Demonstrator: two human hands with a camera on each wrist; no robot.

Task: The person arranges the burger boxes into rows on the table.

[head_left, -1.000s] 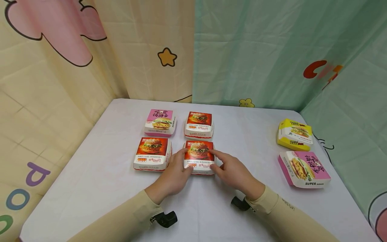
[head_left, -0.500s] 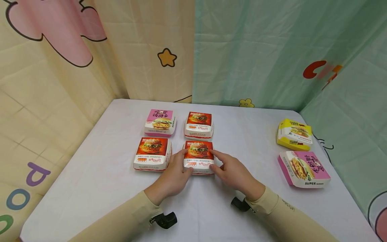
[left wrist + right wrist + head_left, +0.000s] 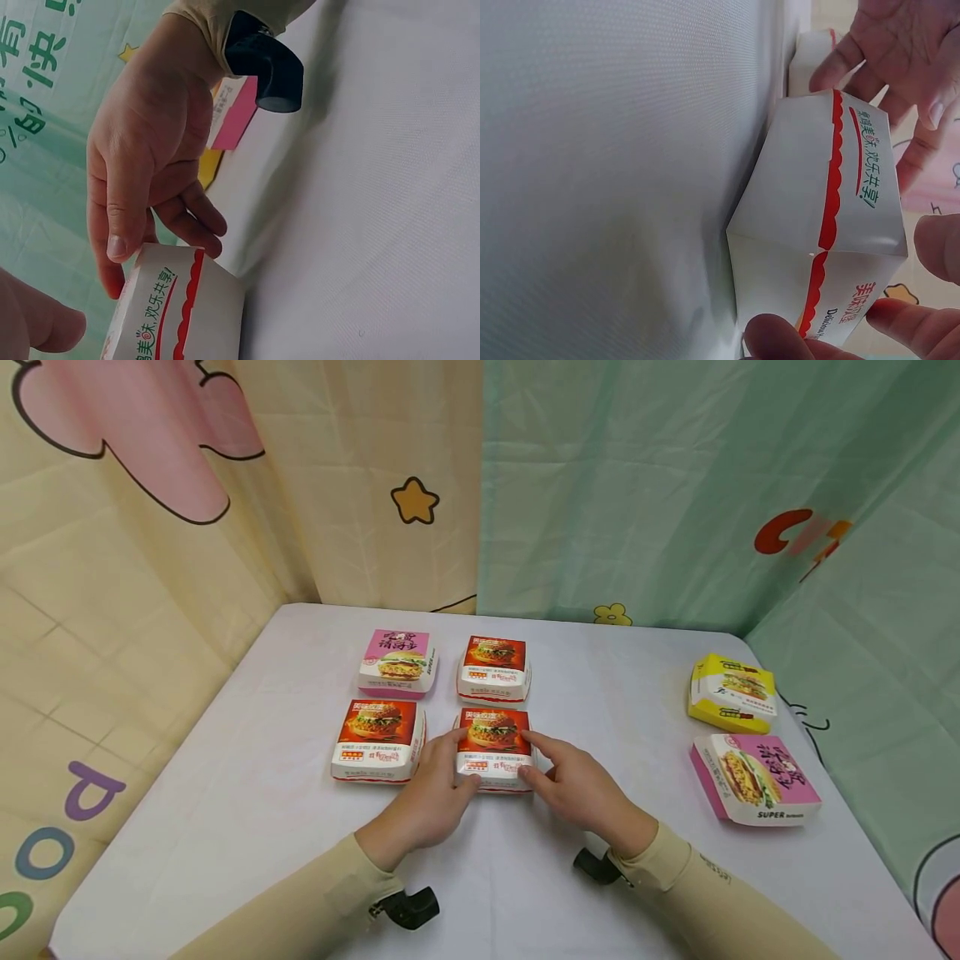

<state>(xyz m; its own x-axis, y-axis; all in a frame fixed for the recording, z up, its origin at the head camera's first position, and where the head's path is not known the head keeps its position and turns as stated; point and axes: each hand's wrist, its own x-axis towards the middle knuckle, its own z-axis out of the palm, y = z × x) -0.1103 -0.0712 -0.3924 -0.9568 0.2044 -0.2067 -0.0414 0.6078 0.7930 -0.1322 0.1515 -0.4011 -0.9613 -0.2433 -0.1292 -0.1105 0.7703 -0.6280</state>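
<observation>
In the head view, a red-and-white burger box lies flat on the white-covered table between both hands. My left hand is at its left side and my right hand at its right, fingers relaxed along the sides and thumbs near the front corners. The right wrist view shows the box's white wall with a scalloped red line, and right-hand fingertips against it. In the left wrist view, the right hand's fingers reach down the box's side, and part of the left thumb shows at the edge.
Another red-and-white burger box sits just left of the left hand. Behind stand a pink box and a third red-and-white box. A yellow box and a larger pink box lie near the right edge. Curtains surround the table.
</observation>
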